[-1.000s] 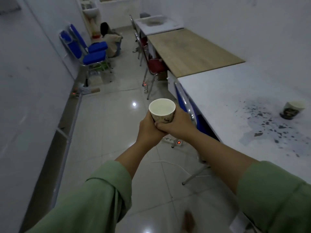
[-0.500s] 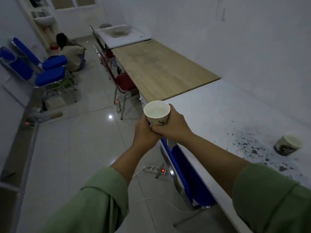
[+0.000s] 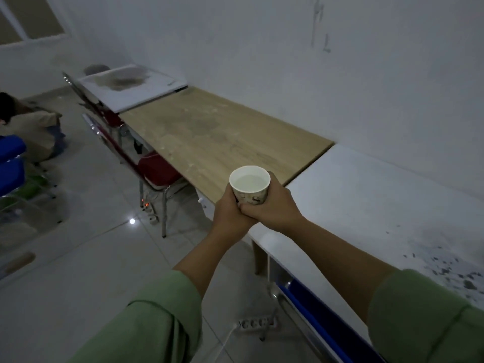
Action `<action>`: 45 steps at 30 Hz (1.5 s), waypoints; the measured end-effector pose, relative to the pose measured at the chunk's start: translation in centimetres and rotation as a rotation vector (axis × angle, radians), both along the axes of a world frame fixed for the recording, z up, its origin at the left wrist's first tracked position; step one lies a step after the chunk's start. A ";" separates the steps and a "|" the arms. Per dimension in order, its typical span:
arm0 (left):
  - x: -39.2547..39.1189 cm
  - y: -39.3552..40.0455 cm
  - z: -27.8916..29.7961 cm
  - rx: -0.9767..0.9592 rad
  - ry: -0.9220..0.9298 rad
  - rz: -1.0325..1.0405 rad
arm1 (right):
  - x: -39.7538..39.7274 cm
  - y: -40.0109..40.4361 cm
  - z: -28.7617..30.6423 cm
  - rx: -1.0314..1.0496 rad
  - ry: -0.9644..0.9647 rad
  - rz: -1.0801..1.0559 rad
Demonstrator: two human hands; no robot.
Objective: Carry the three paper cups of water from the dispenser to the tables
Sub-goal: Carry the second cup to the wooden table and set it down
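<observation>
A white printed paper cup [image 3: 250, 185] full of water sits upright at frame centre, clasped around its lower half by the left hand [image 3: 230, 213] and right hand [image 3: 272, 208], over the near edge where the light wooden table [image 3: 217, 137] meets the white table [image 3: 366, 205].

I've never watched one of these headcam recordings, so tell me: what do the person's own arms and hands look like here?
Both hands, left hand and right hand, are bare: no gloves, rings or watch visible. Loose light green sleeves are pushed up, leaving the forearms uncovered.
</observation>
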State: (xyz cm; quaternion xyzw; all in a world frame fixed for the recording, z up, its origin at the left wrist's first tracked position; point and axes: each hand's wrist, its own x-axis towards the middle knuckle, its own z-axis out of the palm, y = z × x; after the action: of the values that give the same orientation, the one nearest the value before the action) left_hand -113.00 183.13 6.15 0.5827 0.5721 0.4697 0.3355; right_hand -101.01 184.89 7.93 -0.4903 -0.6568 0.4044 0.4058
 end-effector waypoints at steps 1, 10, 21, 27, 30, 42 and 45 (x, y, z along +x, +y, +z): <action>-1.4 1.3 0.2 0.000 0.006 -0.023 | -1.4 1.0 0.1 0.004 0.009 -0.018; -12.3 13.2 -1.3 -0.018 -0.013 -0.101 | -12.0 11.3 -0.4 0.024 -0.021 -0.113; -23.3 30.2 -2.0 0.013 0.068 -0.140 | -22.8 28.3 -1.8 0.013 -0.005 -0.173; -27.5 39.4 -1.1 -0.002 0.067 -0.140 | -27.1 37.2 -0.5 -0.004 -0.020 -0.195; -29.1 44.2 -0.8 0.004 0.042 -0.150 | -28.7 41.7 0.1 -0.002 -0.039 -0.202; -33.8 60.6 -2.8 -0.018 0.040 -0.347 | -33.9 56.2 -2.2 -0.076 -0.014 -0.378; -35.1 64.2 -3.4 -0.032 0.043 -0.409 | -35.2 59.2 -3.2 -0.089 0.021 -0.428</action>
State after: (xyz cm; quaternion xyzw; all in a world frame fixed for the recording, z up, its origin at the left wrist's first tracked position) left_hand -148.08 247.32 2.80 0.6914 0.4562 0.3699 0.4208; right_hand -136.26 244.11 4.77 -0.6319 -0.5149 0.3427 0.4671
